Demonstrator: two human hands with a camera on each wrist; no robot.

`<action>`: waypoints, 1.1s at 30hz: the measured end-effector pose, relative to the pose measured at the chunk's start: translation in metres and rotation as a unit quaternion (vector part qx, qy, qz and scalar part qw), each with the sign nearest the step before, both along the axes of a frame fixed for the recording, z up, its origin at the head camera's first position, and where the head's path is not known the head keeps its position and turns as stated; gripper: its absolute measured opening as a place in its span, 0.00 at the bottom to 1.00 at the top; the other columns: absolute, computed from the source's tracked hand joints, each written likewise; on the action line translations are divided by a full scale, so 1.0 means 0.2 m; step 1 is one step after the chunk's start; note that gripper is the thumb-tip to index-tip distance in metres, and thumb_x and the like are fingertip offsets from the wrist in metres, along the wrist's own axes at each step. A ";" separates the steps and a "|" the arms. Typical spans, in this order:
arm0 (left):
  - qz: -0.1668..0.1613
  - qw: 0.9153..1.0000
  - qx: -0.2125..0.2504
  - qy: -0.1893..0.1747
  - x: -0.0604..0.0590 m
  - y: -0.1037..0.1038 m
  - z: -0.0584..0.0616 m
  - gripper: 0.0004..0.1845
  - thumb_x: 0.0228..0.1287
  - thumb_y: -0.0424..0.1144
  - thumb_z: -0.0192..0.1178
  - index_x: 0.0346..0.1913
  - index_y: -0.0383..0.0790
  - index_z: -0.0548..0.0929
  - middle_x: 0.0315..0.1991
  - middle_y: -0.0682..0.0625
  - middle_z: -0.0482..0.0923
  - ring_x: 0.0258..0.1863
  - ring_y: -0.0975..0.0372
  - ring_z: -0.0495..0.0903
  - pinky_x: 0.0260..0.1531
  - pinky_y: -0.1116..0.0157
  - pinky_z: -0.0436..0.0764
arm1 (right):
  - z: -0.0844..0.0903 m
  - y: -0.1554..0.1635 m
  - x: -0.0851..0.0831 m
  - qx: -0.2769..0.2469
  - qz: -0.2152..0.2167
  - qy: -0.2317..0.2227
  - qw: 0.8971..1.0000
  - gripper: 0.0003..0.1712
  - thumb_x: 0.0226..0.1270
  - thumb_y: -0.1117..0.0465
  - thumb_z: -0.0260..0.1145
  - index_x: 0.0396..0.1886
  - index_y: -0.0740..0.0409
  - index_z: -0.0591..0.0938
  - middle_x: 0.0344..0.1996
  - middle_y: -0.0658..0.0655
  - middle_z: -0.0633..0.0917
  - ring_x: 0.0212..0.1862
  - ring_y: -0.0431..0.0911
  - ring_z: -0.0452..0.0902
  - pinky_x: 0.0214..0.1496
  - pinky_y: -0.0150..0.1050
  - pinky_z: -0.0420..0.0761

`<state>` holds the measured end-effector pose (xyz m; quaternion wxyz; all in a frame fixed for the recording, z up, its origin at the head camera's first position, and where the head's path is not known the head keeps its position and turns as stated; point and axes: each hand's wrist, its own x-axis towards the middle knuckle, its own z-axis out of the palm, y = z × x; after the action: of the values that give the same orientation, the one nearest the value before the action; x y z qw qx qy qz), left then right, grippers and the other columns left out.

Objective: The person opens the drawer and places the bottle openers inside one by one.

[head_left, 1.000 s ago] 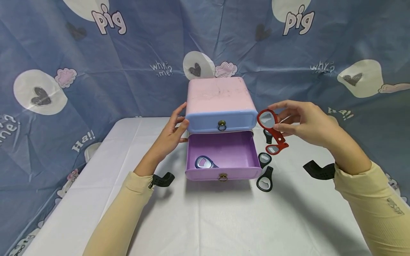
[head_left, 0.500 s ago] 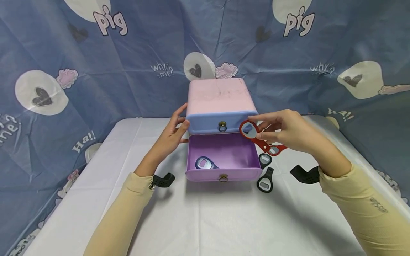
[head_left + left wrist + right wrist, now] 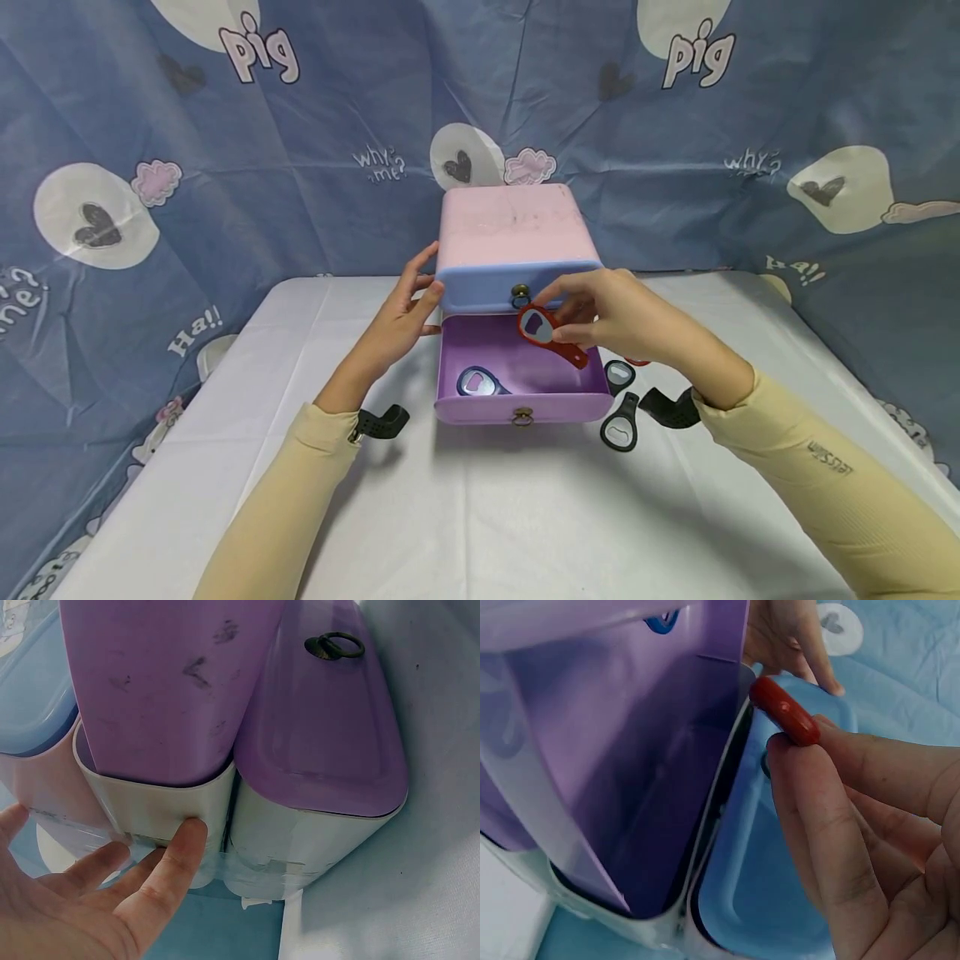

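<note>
Holding a red opener (image 3: 546, 333) pinched in the fingers, right hand (image 3: 615, 321) sits over the open purple drawer (image 3: 522, 367), opener's ring end above the drawer's back half, not touching the floor of it as far as the head view shows. Right wrist view: red opener (image 3: 784, 710) edge-on between fingertips (image 3: 810, 780), just beside the blue drawer (image 3: 780, 847) front. Left hand (image 3: 405, 312) is flat, fingers straight, pressed against the left side of the cabinet (image 3: 513, 225) at the blue drawer (image 3: 517, 283) level; left wrist view shows fingers (image 3: 161, 877) touching the cabinet's white wall (image 3: 165, 802), gripping nothing. Blue opener (image 3: 478, 382) lies inside the purple drawer, front left corner. On the white surface (image 3: 480, 508) right of the drawer: two black openers (image 3: 619, 421), one near the drawer's right front corner, one just behind it; a bit of another red piece (image 3: 637, 362) shows behind the right hand, mostly hidden. Blue drawer is closed, ring pull (image 3: 520, 292) hanging; purple drawer pulled out, ring pull (image 3: 522, 415) facing the camera. Black wrist straps (image 3: 378, 421) on both sleeves. Printed blue cloth (image 3: 225, 167) behind.
</note>
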<state>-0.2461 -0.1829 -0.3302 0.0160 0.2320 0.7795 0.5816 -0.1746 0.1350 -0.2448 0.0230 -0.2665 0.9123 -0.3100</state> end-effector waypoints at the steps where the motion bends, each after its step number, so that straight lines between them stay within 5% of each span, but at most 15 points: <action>1: 0.000 1.000 0.000 0.000 0.00 0.00 0.00 0.36 0.81 0.65 0.51 0.85 0.77 0.50 0.79 0.37 0.62 0.75 0.39 0.72 0.59 0.34 0.84 | 0.00 -0.01 -0.01 0.001 0.005 -0.001 1.000 0.21 0.68 0.67 0.78 0.60 0.54 0.89 0.41 0.54 0.94 0.43 0.44 0.92 0.45 0.38 0.90; 13: -0.001 1.000 0.002 -0.001 0.00 0.00 0.00 0.37 0.81 0.66 0.51 0.85 0.77 0.51 0.79 0.37 0.62 0.75 0.39 0.72 0.59 0.34 0.84 | -0.03 -0.14 -0.07 0.044 0.045 0.005 0.998 0.21 0.64 0.71 0.79 0.57 0.62 0.91 0.42 0.58 0.95 0.46 0.46 0.94 0.49 0.39 0.91; 26: -0.001 1.000 0.002 -0.003 -0.01 0.00 -0.01 0.39 0.78 0.69 0.52 0.85 0.77 0.51 0.79 0.37 0.62 0.75 0.39 0.72 0.59 0.34 0.84 | -0.07 -0.25 -0.10 0.125 0.045 -0.009 0.991 0.21 0.60 0.69 0.82 0.55 0.61 0.92 0.33 0.53 0.94 0.33 0.38 0.86 0.38 0.32 0.85; 33: -0.007 1.000 0.005 -0.002 0.00 0.00 0.00 0.37 0.79 0.68 0.51 0.85 0.78 0.50 0.79 0.37 0.62 0.76 0.40 0.71 0.59 0.33 0.84 | -0.09 -0.28 -0.11 0.169 0.042 -0.023 0.984 0.21 0.62 0.66 0.81 0.56 0.59 0.92 0.35 0.53 0.94 0.37 0.41 0.88 0.37 0.32 0.86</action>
<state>-0.2463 -0.1837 -0.3296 0.0209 0.2362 0.7750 0.5857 -0.1970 0.0791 -0.2637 0.1021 -0.2898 0.9387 -0.1564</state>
